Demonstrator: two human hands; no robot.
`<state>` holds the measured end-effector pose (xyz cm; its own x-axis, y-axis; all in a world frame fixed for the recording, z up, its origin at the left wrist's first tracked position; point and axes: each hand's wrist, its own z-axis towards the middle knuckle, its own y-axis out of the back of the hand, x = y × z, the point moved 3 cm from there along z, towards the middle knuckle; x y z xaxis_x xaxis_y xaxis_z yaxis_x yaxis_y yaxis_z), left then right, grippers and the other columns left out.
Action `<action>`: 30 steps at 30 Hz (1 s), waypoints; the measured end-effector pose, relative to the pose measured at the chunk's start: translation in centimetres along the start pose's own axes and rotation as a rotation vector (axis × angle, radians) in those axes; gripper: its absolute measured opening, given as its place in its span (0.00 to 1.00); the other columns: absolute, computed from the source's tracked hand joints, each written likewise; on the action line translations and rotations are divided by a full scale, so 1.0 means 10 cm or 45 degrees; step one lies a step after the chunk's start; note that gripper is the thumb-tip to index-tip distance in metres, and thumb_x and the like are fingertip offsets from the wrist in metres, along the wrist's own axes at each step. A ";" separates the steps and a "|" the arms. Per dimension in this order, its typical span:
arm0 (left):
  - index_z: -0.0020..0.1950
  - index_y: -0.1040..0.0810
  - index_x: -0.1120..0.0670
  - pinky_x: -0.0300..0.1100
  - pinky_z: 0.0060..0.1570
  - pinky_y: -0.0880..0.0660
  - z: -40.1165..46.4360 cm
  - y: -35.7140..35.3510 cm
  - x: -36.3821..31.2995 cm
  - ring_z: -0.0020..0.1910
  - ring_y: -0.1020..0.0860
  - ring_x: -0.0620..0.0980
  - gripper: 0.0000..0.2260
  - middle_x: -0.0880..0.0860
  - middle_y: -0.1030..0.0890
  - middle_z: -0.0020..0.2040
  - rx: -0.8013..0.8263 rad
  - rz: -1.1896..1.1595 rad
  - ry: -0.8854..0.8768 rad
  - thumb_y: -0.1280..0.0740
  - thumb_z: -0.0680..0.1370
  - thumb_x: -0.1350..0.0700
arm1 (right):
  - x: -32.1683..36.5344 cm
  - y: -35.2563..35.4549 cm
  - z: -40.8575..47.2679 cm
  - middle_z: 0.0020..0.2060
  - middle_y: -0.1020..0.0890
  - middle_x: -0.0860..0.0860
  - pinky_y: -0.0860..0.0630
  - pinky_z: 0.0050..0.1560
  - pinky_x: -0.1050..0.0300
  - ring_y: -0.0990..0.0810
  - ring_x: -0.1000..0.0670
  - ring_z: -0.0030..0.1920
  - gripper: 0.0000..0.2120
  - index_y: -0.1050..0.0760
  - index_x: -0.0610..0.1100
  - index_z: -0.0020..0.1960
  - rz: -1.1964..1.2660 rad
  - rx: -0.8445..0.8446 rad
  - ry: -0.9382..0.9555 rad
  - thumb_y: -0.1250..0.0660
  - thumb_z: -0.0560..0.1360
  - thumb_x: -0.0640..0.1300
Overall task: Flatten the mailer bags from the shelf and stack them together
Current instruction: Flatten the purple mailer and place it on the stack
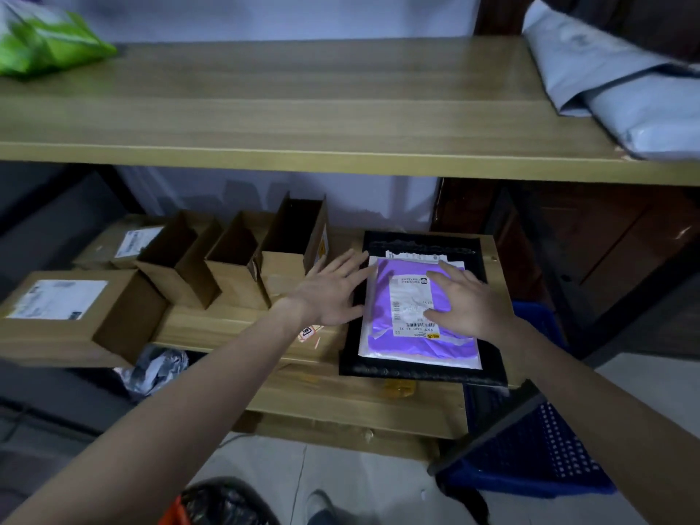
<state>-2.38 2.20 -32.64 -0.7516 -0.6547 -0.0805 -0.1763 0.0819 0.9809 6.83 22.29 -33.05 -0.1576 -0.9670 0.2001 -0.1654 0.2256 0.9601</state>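
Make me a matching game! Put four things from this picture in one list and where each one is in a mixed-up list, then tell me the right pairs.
Things:
1. purple mailer bag
2. green bag
3. grey mailer bags
4. blue plastic crate

Places:
A. upper shelf, left end
B. on the floor, right of the lower shelf
C. on the black mailer bag, under the right hand
D. upper shelf, right end

Pairs: 1-C, 2-A, 3-D, 4-B

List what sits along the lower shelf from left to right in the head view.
Labelled cardboard box → open cardboard boxes → left hand → purple mailer bag on a black mailer bag, with the right hand pressing it.
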 end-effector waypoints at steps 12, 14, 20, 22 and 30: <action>0.72 0.35 0.42 0.41 0.55 0.27 -1.10 0.99 -0.40 0.64 0.27 0.46 0.24 0.45 0.27 0.66 -0.314 -0.150 -0.034 0.36 0.76 0.48 | 0.82 1.09 -0.83 0.55 0.22 0.54 0.29 0.49 0.57 0.22 0.50 0.56 0.16 0.26 0.53 0.60 0.043 -0.270 0.347 0.38 0.75 0.56; 0.66 0.28 0.42 0.41 0.52 0.25 -1.31 1.19 -0.45 0.56 0.24 0.42 0.19 0.41 0.22 0.58 -0.393 -0.194 -0.034 0.36 0.75 0.49 | 1.00 1.29 -0.99 0.47 0.20 0.57 0.26 0.49 0.56 0.20 0.52 0.50 0.14 0.25 0.54 0.58 0.059 -0.311 0.413 0.37 0.74 0.57; 0.57 0.22 0.42 0.44 0.50 0.23 -1.82 1.73 -0.39 0.47 0.21 0.34 0.15 0.38 0.18 0.49 -0.644 -0.341 -0.060 0.39 0.72 0.45 | 1.45 1.79 -1.26 0.33 0.22 0.60 0.28 0.42 0.61 0.24 0.59 0.35 0.08 0.22 0.55 0.50 0.197 -0.405 0.661 0.35 0.73 0.54; 0.56 0.22 0.41 0.44 0.48 0.22 -1.94 1.90 -0.30 0.45 0.21 0.35 0.15 0.38 0.17 0.48 -0.721 -0.374 -0.041 0.39 0.72 0.45 | 1.59 1.95 -1.28 0.32 0.22 0.61 0.29 0.39 0.63 0.24 0.59 0.34 0.06 0.21 0.54 0.48 0.250 -0.482 0.722 0.35 0.73 0.51; 0.60 0.24 0.43 0.45 0.51 0.25 -2.14 2.48 0.30 0.53 0.24 0.38 0.16 0.40 0.21 0.53 -1.035 -0.284 0.050 0.41 0.75 0.41 | 2.11 2.56 -0.93 0.39 0.19 0.58 0.31 0.43 0.71 0.23 0.57 0.43 0.06 0.21 0.51 0.50 0.454 -0.753 0.895 0.35 0.75 0.44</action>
<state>4.58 -13.77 -4.81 -0.7281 -0.6184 -0.2959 0.2060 -0.6090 0.7659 8.31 6.54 -2.47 0.5428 -0.7470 0.3839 0.3232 0.6077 0.7254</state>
